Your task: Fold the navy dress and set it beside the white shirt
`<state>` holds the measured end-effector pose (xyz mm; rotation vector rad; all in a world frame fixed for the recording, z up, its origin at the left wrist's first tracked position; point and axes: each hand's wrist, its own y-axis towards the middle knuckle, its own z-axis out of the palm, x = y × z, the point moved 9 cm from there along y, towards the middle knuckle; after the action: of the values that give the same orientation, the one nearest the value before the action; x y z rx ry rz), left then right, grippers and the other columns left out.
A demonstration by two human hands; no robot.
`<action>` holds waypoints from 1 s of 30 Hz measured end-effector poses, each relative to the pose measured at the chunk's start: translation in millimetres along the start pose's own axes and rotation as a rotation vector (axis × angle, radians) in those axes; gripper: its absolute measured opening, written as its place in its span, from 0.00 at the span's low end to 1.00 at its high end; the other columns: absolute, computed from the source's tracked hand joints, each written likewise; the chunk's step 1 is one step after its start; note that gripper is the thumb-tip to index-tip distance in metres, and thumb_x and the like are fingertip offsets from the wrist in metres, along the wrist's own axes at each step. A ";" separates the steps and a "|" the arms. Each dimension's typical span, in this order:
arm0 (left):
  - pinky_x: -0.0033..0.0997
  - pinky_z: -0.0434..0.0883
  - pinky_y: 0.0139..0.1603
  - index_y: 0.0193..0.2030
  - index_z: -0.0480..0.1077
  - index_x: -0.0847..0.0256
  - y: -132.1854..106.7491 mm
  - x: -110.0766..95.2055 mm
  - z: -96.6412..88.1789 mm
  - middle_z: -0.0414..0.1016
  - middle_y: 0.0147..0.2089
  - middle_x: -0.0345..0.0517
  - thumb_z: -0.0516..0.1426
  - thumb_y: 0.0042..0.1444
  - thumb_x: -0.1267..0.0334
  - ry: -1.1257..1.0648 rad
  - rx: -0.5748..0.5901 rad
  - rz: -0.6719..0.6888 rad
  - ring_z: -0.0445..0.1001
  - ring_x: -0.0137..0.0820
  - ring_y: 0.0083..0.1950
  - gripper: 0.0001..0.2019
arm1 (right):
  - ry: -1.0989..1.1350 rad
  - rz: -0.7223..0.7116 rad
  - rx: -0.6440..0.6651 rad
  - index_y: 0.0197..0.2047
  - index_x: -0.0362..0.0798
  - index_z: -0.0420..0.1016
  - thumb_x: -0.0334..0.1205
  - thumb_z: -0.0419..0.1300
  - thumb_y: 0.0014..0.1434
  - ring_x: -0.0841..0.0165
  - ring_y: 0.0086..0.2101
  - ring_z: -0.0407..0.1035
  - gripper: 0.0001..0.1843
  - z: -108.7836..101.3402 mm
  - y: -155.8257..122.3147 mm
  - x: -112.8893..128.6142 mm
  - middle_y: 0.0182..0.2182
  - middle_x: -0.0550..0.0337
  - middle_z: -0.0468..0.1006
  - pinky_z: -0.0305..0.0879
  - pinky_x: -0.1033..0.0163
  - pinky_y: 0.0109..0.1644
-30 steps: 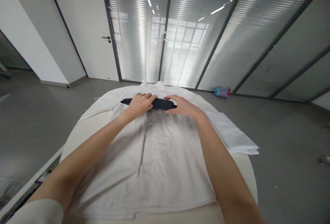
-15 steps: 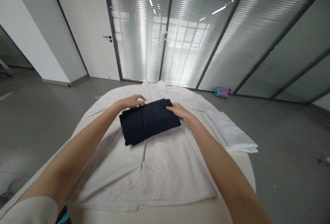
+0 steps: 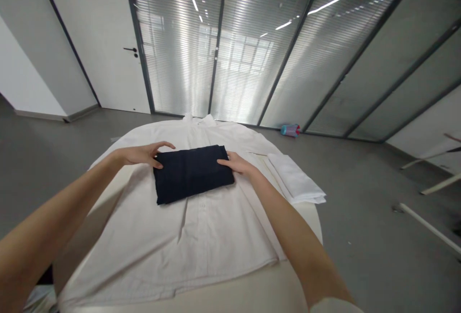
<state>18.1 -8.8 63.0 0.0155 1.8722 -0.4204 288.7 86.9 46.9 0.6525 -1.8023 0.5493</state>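
Observation:
A white button-up shirt (image 3: pixel 187 236) lies spread flat on a round white table (image 3: pixel 252 294), collar at the far side. On its chest rests a folded dark navy garment (image 3: pixel 192 173). My left hand (image 3: pixel 144 153) pinches the navy garment's far left corner, thumb and fingers closed on the edge. At the garment's right edge my right hand (image 3: pixel 236 163) grips it with fingers curled on the cloth.
A folded white cloth (image 3: pixel 295 183) lies at the table's right edge. A teal and pink bottle (image 3: pixel 290 129) lies on the grey floor by the glass wall with blinds. White bars (image 3: pixel 428 226) lie on the floor at right. A white door (image 3: pixel 108 39) stands at left.
The navy garment went from a thin edge-on bundle held near the collar to lying flat on the shirt's chest. Both hands moved out to its side edges. My view swung right.

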 end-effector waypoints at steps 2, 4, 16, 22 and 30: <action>0.34 0.77 0.43 0.63 0.65 0.47 7.3 -16.7 -7.0 0.78 0.45 0.44 0.73 0.35 0.62 -0.081 -0.130 0.086 0.79 0.37 0.44 0.44 | 0.123 0.030 -0.074 0.57 0.49 0.75 0.48 0.69 0.54 0.59 0.46 0.77 0.28 -13.3 -19.2 2.3 0.47 0.53 0.82 0.75 0.51 0.51; 0.32 0.76 0.40 0.65 0.62 0.47 24.2 -36.2 -7.6 0.77 0.42 0.41 0.72 0.38 0.62 -0.202 -0.272 0.163 0.79 0.34 0.41 0.45 | 0.244 0.041 -0.163 0.56 0.50 0.74 0.46 0.70 0.54 0.60 0.45 0.78 0.27 -33.1 -45.2 4.8 0.47 0.54 0.82 0.77 0.53 0.48; 0.38 0.76 0.49 0.41 0.77 0.64 215.2 -230.8 199.9 0.80 0.42 0.51 0.61 0.50 0.73 0.279 -0.332 0.645 0.79 0.39 0.46 0.11 | 0.595 0.021 -0.883 0.48 0.53 0.73 0.39 0.65 0.54 0.59 0.48 0.77 0.18 -168.7 -237.4 -56.7 0.46 0.52 0.82 0.78 0.51 0.50; 0.36 0.69 0.60 0.33 0.80 0.64 268.7 -286.5 282.9 0.82 0.42 0.51 0.58 0.50 0.76 0.442 -0.212 0.851 0.78 0.38 0.50 0.09 | 0.634 -0.035 -0.978 0.47 0.55 0.71 0.42 0.66 0.52 0.59 0.50 0.77 0.19 -186.1 -267.3 -93.2 0.48 0.54 0.81 0.77 0.51 0.53; 0.34 0.72 0.56 0.35 0.81 0.64 310.1 -269.8 333.8 0.83 0.41 0.49 0.57 0.52 0.76 0.624 -0.149 0.859 0.79 0.36 0.48 0.11 | 0.859 -0.090 -1.073 0.45 0.51 0.69 0.36 0.71 0.45 0.61 0.40 0.80 0.24 -170.5 -262.0 -124.2 0.38 0.58 0.82 0.81 0.56 0.41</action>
<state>482.7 235.8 132.2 0.9032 2.2692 0.3643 615.0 23.9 -5.7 -0.2446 -0.9928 -0.2320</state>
